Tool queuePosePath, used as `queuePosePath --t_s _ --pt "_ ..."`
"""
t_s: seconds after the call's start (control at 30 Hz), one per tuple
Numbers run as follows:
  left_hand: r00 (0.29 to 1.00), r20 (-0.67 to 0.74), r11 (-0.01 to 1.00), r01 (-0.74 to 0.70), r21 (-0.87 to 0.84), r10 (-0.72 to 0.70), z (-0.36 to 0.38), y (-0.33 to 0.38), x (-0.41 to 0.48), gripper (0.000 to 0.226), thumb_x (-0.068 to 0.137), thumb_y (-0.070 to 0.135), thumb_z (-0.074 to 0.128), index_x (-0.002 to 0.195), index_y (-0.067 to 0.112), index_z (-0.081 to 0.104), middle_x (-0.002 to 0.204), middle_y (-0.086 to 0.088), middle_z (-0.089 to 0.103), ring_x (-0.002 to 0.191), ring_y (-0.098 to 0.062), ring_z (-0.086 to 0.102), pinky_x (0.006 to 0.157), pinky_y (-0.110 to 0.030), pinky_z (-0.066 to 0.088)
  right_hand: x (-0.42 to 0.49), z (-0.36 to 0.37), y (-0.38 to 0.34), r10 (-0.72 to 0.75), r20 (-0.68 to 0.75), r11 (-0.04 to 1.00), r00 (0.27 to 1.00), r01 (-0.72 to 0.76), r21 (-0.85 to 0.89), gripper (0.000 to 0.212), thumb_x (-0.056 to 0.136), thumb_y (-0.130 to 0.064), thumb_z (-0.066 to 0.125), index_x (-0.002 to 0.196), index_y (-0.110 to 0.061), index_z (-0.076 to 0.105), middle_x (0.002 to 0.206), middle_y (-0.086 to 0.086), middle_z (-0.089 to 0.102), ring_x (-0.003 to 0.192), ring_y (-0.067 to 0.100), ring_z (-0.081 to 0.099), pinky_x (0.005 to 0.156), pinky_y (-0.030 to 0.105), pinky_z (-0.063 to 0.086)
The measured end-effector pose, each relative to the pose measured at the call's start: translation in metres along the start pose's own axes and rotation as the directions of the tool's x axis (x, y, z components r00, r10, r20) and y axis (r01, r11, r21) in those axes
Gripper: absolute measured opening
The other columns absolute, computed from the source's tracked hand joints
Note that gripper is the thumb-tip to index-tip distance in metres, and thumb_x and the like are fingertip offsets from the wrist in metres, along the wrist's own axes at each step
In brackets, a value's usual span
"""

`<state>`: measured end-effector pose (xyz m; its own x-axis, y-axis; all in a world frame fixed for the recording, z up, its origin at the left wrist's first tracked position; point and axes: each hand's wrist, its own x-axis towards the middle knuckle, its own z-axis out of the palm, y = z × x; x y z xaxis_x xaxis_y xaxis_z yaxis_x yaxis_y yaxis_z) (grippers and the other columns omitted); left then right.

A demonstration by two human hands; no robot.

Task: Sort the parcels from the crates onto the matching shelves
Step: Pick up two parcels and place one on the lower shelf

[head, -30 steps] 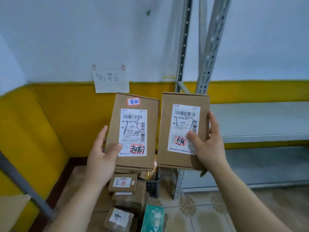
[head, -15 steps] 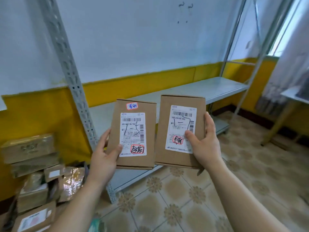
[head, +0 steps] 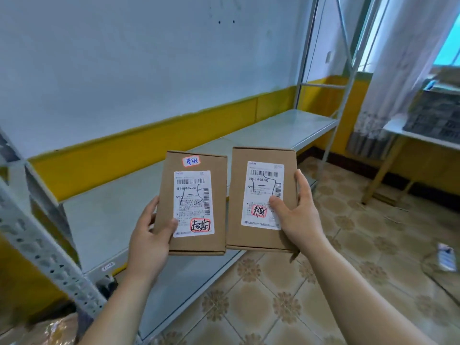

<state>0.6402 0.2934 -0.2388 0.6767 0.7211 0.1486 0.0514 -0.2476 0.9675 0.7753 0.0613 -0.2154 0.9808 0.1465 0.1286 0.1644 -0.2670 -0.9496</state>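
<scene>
Parcels are out of the crates and in the air, so the picking half of this round looks done and the placing half has not begun. Neither box is set down yet.

The left hand (head: 149, 235) pinches the left parcel (head: 196, 200) at its lower left corner, with the thumb laid on the face by the label's edge and the fingers behind. The right hand (head: 296, 215) pinches the right parcel (head: 261, 192) at its lower right, thumb pressed on the label and fingers wrapped round the outer edge.

Both boxes stand upright above the wrists, their long axes running from the heels of the hands up and away. The labelled faces are turned back to the person, barcodes at the top end. The left one leans a little toward the right one. Their inner edges come so close near the bottom that it is hard to tell whether they touch.

Beyond the fingertips and to the left hand's side lies a grey shelf (head: 104, 215), with a small tag (head: 108, 266) on its front lip too small to read. What is left, by this view, is to match each label to a shelf and lay the boxes down.
</scene>
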Motion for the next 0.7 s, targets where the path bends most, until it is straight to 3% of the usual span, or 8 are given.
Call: queuePosePath --t_s 0.07,0.13,0.23,0.33,0.4,0.53,0.63,0.7 --pt "0.999 0.039 1.0 -0.023 -0.001 0.023 0.017 0.004 0.03 0.055 0.093 0.014 0.062 0.142 0.032 0.043 0.117 0.002 0.06 0.091 -0.001 0.06 0.065 -0.014 0.043 0.026 -0.001 0.001 0.006 0.007 1.0 1.0 -0.006 0.009 0.085 0.094 -0.017 0.065 0.157 -0.041 0.013 0.119 -0.022 0.05 0.098 -0.001 0.055 0.075 0.012 0.044" --pt "0.996 0.08 0.999 -0.036 0.005 0.036 0.036 0.008 0.056 0.055 0.093 0.015 0.062 0.141 0.034 0.044 0.116 0.003 0.061 0.092 0.0 0.06 0.066 -0.018 0.045 0.047 -0.008 0.006 0.043 0.048 0.999 0.998 -0.044 0.024 0.093 0.091 -0.005 0.061 0.155 -0.047 0.008 0.12 -0.021 0.047 0.097 -0.004 0.053 0.069 0.013 0.042" --pt "0.991 0.124 0.999 -0.043 -0.012 0.044 0.071 0.01 0.086 0.054 0.093 0.015 0.062 0.14 0.034 0.045 0.119 0.002 0.061 0.097 -0.009 0.062 0.069 -0.021 0.047 0.076 -0.022 0.02 0.085 0.059 0.992 0.995 -0.09 0.09 0.102 0.088 0.0 0.065 0.155 -0.047 0.004 0.127 -0.017 0.048 0.103 0.002 0.056 0.077 0.024 0.048" --pt "0.985 0.168 0.999 -0.049 -0.019 0.051 0.118 0.011 0.114 0.052 0.093 0.017 0.062 0.138 0.038 0.047 0.121 0.001 0.063 0.103 -0.018 0.063 0.078 -0.031 0.051 0.11 -0.04 0.043 0.099 -0.026 0.986 0.995 -0.095 0.137 0.084 0.091 -0.007 0.068 0.154 -0.035 0.022 0.136 -0.008 0.054 0.107 0.006 0.062 0.081 0.027 0.056" --pt "0.982 0.181 0.998 -0.056 -0.037 0.062 0.14 0.013 0.126 0.051 0.093 0.017 0.062 0.137 0.039 0.048 0.121 0.001 0.063 0.105 -0.018 0.062 0.082 -0.035 0.052 0.127 -0.048 0.053 0.108 -0.047 0.979 0.993 -0.099 0.178 0.077 0.094 -0.012 0.067 0.154 -0.038 0.026 0.134 -0.007 0.059 0.11 0.009 0.063 0.089 0.034 0.057" --pt "0.974 0.207 0.995 -0.081 -0.06 0.092 0.229 0.025 0.149 0.051 0.094 0.017 0.06 0.138 0.038 0.046 0.119 0.002 0.062 0.105 -0.017 0.062 0.075 -0.026 0.051 0.181 -0.087 0.081 0.119 -0.08 0.977 0.99 -0.103 0.187 0.08 0.096 -0.021 0.064 0.155 -0.045 0.015 0.131 -0.018 0.057 0.113 0.004 0.06 0.1 0.036 0.052" --pt "0.968 0.234 0.995 -0.082 -0.063 0.095 0.299 0.038 0.164 0.051 0.095 0.019 0.06 0.141 0.035 0.044 0.12 0.001 0.061 0.105 -0.017 0.062 0.073 -0.024 0.051 0.229 -0.125 0.097 0.11 -0.188 0.987 0.976 -0.085 0.134 0.082 0.091 -0.024 0.072 0.154 -0.04 0.022 0.128 -0.011 0.056 0.11 0.009 0.06 0.089 0.03 0.053" --pt "0.967 0.238 0.995 -0.076 -0.071 0.091 0.34 0.047 0.175 0.049 0.095 0.02 0.06 0.139 0.036 0.045 0.119 0.001 0.062 0.106 -0.018 0.062 0.075 -0.028 0.052 0.261 -0.149 0.101 0.106 -0.271 0.991 0.957 -0.08 0.107 0.073 0.088 -0.025 0.074 0.147 -0.034 0.032 0.113 -0.012 0.056 0.097 0.006 0.06 0.073 0.021 0.05"
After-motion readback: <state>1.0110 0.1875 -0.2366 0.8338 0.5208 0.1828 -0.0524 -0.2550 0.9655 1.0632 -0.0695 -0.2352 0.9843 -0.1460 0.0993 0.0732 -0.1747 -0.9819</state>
